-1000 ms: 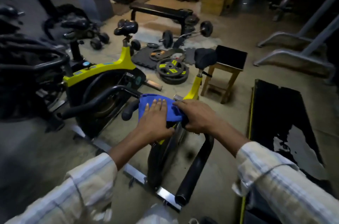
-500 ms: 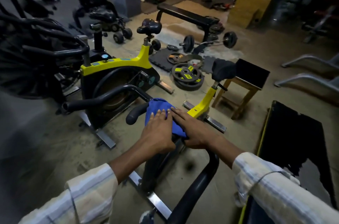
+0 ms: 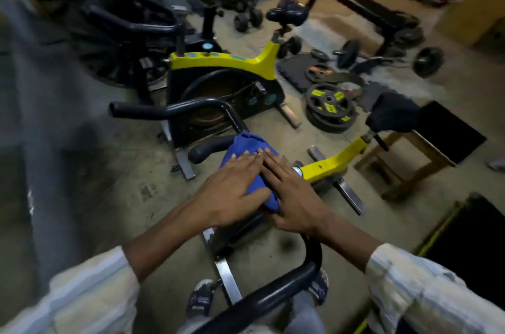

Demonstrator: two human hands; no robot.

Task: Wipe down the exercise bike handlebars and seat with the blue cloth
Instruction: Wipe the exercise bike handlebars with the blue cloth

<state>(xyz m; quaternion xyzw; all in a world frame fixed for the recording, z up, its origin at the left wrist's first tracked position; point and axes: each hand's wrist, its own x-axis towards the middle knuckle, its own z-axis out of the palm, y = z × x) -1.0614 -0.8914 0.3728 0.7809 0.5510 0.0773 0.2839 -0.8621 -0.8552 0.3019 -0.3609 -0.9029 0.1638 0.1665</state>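
A blue cloth (image 3: 247, 146) lies bunched over the middle of the black handlebars (image 3: 169, 111) of the near yellow-and-black exercise bike (image 3: 332, 163). My left hand (image 3: 232, 191) lies flat on the cloth with fingers straight. Beside it, my right hand (image 3: 291, 191) also presses flat on the cloth, fingertips touching those of the left. The handlebar's other arm (image 3: 276, 288) curves toward me below my wrists. The bike's black seat (image 3: 393, 112) stands beyond, to the right.
A second yellow bike (image 3: 226, 66) with its black seat (image 3: 288, 14) stands close behind the handlebars. Weight plates (image 3: 329, 107), a dumbbell bar (image 3: 352, 53) and a black bench (image 3: 366, 9) lie on the floor beyond. A wooden stool (image 3: 426, 148) stands right of the seat. My sandalled feet (image 3: 199, 302) show below.
The view has tilted down and closer. Both hands stay flat on the cloth, and my right hand has slid further onto it, fingertips now meeting the left's.
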